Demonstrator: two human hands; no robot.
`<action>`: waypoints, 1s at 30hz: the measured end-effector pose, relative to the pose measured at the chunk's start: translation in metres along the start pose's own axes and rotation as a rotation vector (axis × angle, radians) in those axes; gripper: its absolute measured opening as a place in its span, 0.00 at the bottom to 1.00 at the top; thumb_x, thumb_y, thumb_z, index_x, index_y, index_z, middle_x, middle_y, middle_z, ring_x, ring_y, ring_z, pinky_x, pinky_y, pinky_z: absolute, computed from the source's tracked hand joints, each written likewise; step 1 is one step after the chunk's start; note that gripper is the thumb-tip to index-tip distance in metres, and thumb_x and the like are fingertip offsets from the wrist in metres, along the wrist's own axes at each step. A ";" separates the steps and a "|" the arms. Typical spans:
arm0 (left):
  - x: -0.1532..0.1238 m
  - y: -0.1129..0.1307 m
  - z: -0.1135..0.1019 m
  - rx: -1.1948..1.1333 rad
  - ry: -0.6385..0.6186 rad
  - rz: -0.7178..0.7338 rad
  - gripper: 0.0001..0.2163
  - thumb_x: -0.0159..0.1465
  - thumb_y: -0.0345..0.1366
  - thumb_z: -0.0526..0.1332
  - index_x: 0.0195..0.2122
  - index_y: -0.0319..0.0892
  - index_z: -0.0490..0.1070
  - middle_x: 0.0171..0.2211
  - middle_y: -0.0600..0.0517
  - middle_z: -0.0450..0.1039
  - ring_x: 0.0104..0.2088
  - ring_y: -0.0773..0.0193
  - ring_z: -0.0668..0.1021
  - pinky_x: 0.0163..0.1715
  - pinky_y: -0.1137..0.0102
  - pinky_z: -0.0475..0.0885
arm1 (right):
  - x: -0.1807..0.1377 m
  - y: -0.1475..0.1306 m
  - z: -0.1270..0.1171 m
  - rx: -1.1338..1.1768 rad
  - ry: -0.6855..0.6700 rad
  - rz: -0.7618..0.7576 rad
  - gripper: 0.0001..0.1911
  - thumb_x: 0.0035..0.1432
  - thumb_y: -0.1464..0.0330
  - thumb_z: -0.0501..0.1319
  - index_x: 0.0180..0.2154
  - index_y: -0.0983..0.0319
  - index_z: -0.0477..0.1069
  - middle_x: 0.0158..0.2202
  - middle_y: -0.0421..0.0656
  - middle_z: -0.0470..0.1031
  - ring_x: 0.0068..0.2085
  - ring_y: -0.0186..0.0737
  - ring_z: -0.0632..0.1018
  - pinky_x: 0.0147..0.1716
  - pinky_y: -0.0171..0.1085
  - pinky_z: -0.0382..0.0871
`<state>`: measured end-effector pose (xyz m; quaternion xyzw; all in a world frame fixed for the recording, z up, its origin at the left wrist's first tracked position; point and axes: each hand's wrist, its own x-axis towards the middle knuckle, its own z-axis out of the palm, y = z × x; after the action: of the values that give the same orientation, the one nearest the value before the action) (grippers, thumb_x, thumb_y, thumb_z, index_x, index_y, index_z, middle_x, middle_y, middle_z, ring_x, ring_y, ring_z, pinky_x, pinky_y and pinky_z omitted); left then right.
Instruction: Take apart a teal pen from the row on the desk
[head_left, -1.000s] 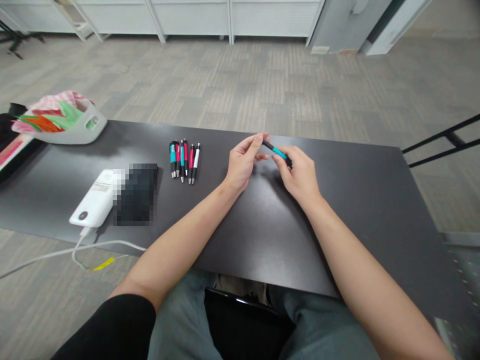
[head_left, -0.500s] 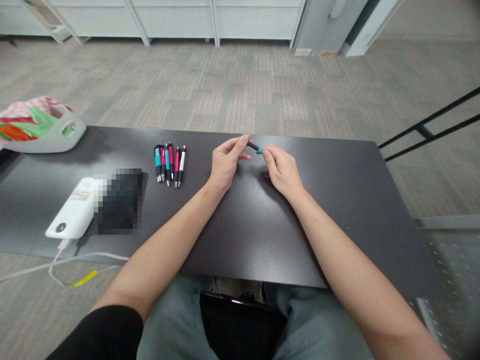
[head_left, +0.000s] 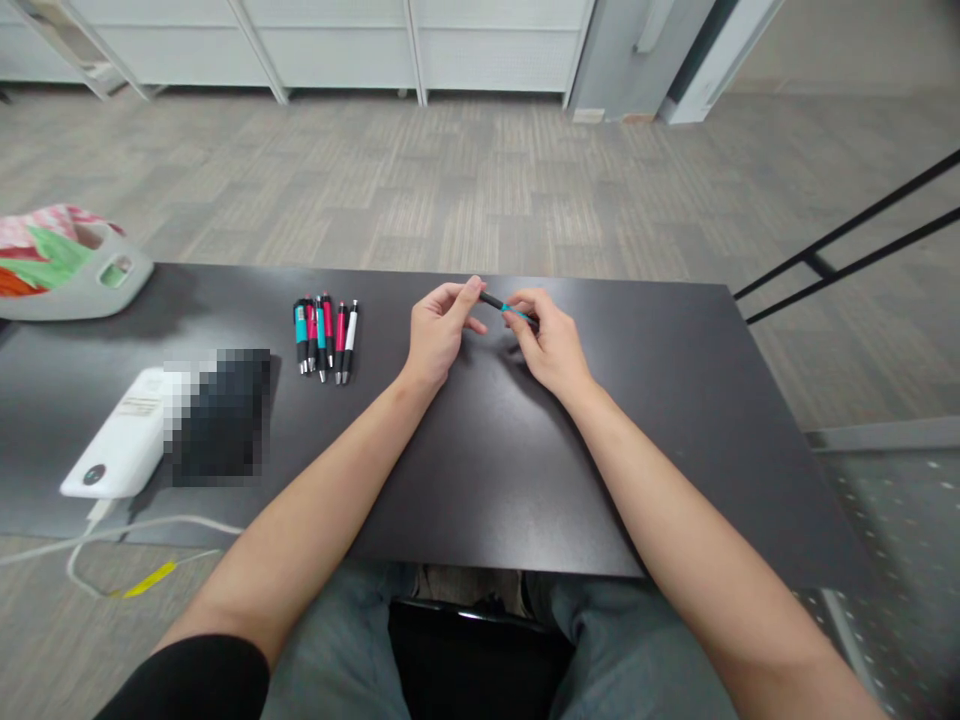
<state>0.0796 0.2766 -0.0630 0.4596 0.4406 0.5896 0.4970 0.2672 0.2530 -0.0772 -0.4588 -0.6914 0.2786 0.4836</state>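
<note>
A: Left hand (head_left: 439,335) pinches the black end of a teal-and-black pen (head_left: 504,307) with thumb and forefinger. Right hand (head_left: 551,345) pinches the teal end. Pen is held off the black table (head_left: 675,420), near its far edge, 12 o'clock from the body.

B: Risk?

A: Both grips are fingertip-only. If the halves part suddenly, I'd expect small inner pieces to jump loose and roll off the far edge onto the carpet.

B: Surroundings?

A: Row of six pens (head_left: 322,335) at 9 o'clock from the hands, well apart. A stray left elbow could scatter them. White power bank (head_left: 120,445) with its cable (head_left: 112,530) sits at 8 o'clock, hanging cable could snag.
</note>
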 end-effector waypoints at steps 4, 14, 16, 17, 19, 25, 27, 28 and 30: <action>0.001 0.000 0.000 -0.019 -0.006 0.058 0.26 0.64 0.65 0.82 0.37 0.44 0.85 0.45 0.48 0.89 0.24 0.70 0.78 0.25 0.70 0.75 | -0.001 0.003 0.001 -0.013 0.008 0.029 0.18 0.80 0.44 0.65 0.55 0.48 0.79 0.42 0.45 0.82 0.41 0.54 0.81 0.51 0.54 0.80; 0.026 -0.003 -0.050 0.712 -0.104 0.302 0.06 0.72 0.34 0.74 0.48 0.48 0.90 0.46 0.48 0.88 0.37 0.57 0.81 0.48 0.61 0.77 | 0.006 0.006 -0.002 -0.022 0.087 0.014 0.29 0.80 0.36 0.59 0.41 0.52 0.79 0.43 0.47 0.83 0.47 0.55 0.80 0.56 0.52 0.76; 0.029 -0.006 -0.057 0.796 -0.161 0.282 0.06 0.71 0.31 0.74 0.46 0.48 0.90 0.43 0.48 0.88 0.39 0.54 0.83 0.47 0.60 0.76 | 0.006 0.007 -0.002 -0.017 0.097 0.018 0.28 0.80 0.37 0.60 0.41 0.52 0.78 0.41 0.46 0.81 0.46 0.53 0.80 0.55 0.50 0.77; 0.030 -0.007 -0.059 0.818 -0.182 0.279 0.05 0.71 0.32 0.74 0.45 0.48 0.89 0.42 0.48 0.88 0.39 0.53 0.83 0.47 0.60 0.75 | 0.006 0.007 -0.002 -0.011 0.097 0.020 0.28 0.80 0.38 0.60 0.41 0.52 0.78 0.39 0.45 0.80 0.45 0.52 0.80 0.54 0.49 0.77; 0.030 -0.007 -0.058 0.860 -0.218 0.291 0.03 0.71 0.32 0.74 0.43 0.48 0.88 0.42 0.48 0.87 0.38 0.53 0.83 0.46 0.59 0.74 | 0.006 0.006 -0.002 0.004 0.087 0.021 0.27 0.81 0.38 0.60 0.41 0.53 0.77 0.36 0.43 0.76 0.42 0.50 0.79 0.53 0.48 0.76; 0.023 -0.001 -0.049 1.005 -0.258 0.259 0.06 0.72 0.31 0.72 0.45 0.49 0.88 0.50 0.49 0.83 0.39 0.56 0.81 0.57 0.51 0.73 | 0.005 -0.002 -0.003 -0.002 0.024 0.026 0.29 0.81 0.38 0.58 0.43 0.55 0.76 0.36 0.42 0.75 0.41 0.48 0.78 0.54 0.48 0.75; 0.022 -0.001 -0.049 0.990 -0.242 0.238 0.08 0.69 0.29 0.73 0.47 0.48 0.87 0.50 0.49 0.81 0.39 0.57 0.81 0.57 0.51 0.74 | 0.005 -0.003 -0.004 0.004 0.009 0.026 0.29 0.81 0.38 0.58 0.43 0.56 0.77 0.36 0.43 0.75 0.42 0.48 0.78 0.54 0.48 0.75; 0.022 -0.002 -0.049 0.964 -0.220 0.240 0.10 0.67 0.27 0.74 0.48 0.47 0.86 0.51 0.48 0.80 0.38 0.57 0.80 0.56 0.52 0.75 | 0.005 -0.003 -0.004 0.007 0.003 0.029 0.28 0.81 0.39 0.58 0.44 0.56 0.77 0.36 0.43 0.75 0.42 0.49 0.78 0.54 0.49 0.74; 0.023 -0.003 -0.049 0.877 -0.149 0.284 0.15 0.61 0.25 0.75 0.49 0.46 0.84 0.52 0.48 0.78 0.37 0.59 0.78 0.56 0.53 0.76 | 0.005 -0.004 -0.004 0.018 -0.010 0.046 0.28 0.81 0.40 0.58 0.46 0.55 0.79 0.35 0.43 0.73 0.42 0.50 0.78 0.53 0.49 0.74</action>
<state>0.0298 0.2971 -0.0728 0.7230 0.5442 0.3754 0.2005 0.2687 0.2553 -0.0708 -0.4688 -0.6805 0.2985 0.4775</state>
